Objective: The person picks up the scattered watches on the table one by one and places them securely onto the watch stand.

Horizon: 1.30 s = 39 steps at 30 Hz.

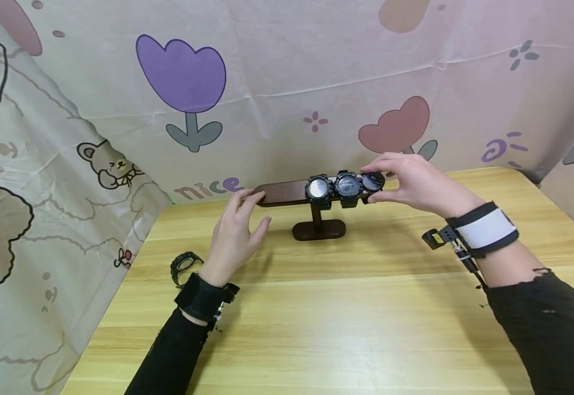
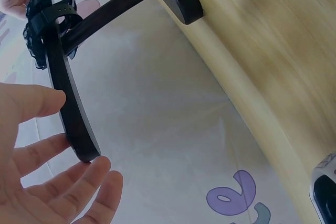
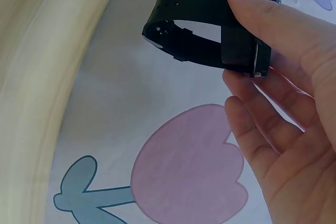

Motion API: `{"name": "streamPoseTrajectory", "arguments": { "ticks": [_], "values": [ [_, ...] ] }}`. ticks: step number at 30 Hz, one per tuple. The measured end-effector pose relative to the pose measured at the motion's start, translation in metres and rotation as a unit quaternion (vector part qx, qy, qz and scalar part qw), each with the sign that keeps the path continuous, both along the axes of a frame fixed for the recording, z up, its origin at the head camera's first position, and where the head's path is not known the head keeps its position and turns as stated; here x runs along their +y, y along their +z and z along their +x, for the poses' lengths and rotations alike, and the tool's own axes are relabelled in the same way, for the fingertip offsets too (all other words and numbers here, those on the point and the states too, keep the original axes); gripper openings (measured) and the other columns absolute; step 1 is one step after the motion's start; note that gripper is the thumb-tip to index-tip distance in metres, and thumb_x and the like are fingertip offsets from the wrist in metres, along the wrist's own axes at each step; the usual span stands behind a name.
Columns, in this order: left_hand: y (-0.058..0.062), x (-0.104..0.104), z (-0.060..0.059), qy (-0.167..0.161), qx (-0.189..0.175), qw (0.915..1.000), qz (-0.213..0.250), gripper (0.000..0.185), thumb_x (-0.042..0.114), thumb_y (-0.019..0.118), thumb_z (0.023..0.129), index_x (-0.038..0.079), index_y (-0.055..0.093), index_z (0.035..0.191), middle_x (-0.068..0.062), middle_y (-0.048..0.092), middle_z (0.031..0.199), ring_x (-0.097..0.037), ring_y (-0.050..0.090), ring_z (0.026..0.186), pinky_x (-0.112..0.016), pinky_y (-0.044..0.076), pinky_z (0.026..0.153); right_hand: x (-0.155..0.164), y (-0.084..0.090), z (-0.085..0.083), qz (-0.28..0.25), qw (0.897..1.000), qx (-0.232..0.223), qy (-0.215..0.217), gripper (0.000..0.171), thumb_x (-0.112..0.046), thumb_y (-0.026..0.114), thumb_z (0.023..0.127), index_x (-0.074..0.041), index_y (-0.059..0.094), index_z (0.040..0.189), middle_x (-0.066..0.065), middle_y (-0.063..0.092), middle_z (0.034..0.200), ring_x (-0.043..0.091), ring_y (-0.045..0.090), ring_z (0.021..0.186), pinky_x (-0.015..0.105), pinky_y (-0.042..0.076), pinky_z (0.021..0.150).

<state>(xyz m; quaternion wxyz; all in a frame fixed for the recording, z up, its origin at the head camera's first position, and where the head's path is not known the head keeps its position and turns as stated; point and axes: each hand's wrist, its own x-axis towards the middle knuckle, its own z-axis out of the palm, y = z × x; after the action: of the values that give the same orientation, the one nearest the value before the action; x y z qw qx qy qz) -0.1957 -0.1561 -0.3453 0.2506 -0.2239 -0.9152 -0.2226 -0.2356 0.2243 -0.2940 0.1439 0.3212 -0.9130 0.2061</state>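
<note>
A dark brown wooden watch stand (image 1: 283,193) with a T-shaped bar stands near the back of the table. Three black wristwatches are strapped around the right part of its bar, their dials facing the front. My right hand (image 1: 412,184) pinches the outermost watch (image 1: 373,181) between thumb and fingers at the bar's right end; its strap loop (image 3: 189,3) shows in the right wrist view. With fingers spread and relaxed, my left hand (image 1: 232,236) touches the bare left end of the bar with its fingertips, the thumb held apart below it.
Another black watch (image 1: 186,264) lies on the wooden table (image 1: 326,329) at the left, beside my left wrist. A printed cloth (image 1: 287,66) hangs right behind the table's back edge, and a second cloth (image 1: 55,219) runs along the left side.
</note>
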Motion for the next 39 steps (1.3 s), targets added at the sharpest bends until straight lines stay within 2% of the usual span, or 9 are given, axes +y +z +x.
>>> {"name": "streamPoseTrajectory", "arguments": {
  "ticks": [5,17,22,29,39],
  "values": [
    [0.000,-0.002,0.000,0.006,0.000,1.0000,0.003,0.055,0.019,0.078,0.099,0.007,0.061,0.150,-0.021,0.055,0.151,-0.040,0.071,0.113,-0.050,0.063,0.081,-0.004,0.000,-0.002,-0.004,1.000,0.002,0.008,0.055,-0.021,0.093,0.084,-0.008,0.074,0.134,0.012,0.075,0.130,0.030,0.072,0.111,0.052,0.056,0.094],
    [0.001,-0.002,0.000,0.005,-0.001,1.0000,0.003,0.052,0.019,0.077,0.099,0.008,0.063,0.148,-0.019,0.056,0.150,-0.039,0.071,0.112,-0.048,0.062,0.077,0.000,-0.005,0.000,-0.021,1.000,0.000,-0.008,0.067,-0.024,0.096,0.081,-0.007,0.070,0.140,0.015,0.072,0.138,0.032,0.072,0.110,0.052,0.060,0.092],
    [0.002,-0.003,0.000,0.005,-0.001,1.0000,0.004,0.052,0.019,0.077,0.099,0.008,0.063,0.148,-0.020,0.056,0.150,-0.039,0.070,0.115,-0.048,0.062,0.078,0.002,-0.006,0.001,-0.024,1.000,0.000,-0.010,0.067,-0.024,0.096,0.080,-0.008,0.070,0.140,0.015,0.072,0.137,0.031,0.072,0.107,0.054,0.059,0.091],
    [0.001,-0.003,0.001,0.005,-0.001,1.0000,0.004,0.052,0.019,0.077,0.099,0.009,0.063,0.148,-0.020,0.056,0.150,-0.038,0.070,0.112,-0.046,0.061,0.073,0.005,-0.010,0.002,-0.039,0.999,0.007,-0.005,0.063,-0.020,0.095,0.082,-0.006,0.070,0.138,0.014,0.073,0.134,0.035,0.070,0.119,0.056,0.055,0.101],
    [0.002,-0.004,0.000,0.002,0.002,1.0000,0.001,0.050,0.019,0.077,0.099,0.009,0.064,0.147,-0.018,0.057,0.149,-0.037,0.070,0.111,-0.046,0.061,0.074,0.009,-0.014,0.004,-0.056,0.998,0.011,-0.004,0.061,-0.017,0.093,0.084,-0.006,0.070,0.139,0.015,0.071,0.136,0.036,0.068,0.122,0.059,0.053,0.105]
  ]
}}
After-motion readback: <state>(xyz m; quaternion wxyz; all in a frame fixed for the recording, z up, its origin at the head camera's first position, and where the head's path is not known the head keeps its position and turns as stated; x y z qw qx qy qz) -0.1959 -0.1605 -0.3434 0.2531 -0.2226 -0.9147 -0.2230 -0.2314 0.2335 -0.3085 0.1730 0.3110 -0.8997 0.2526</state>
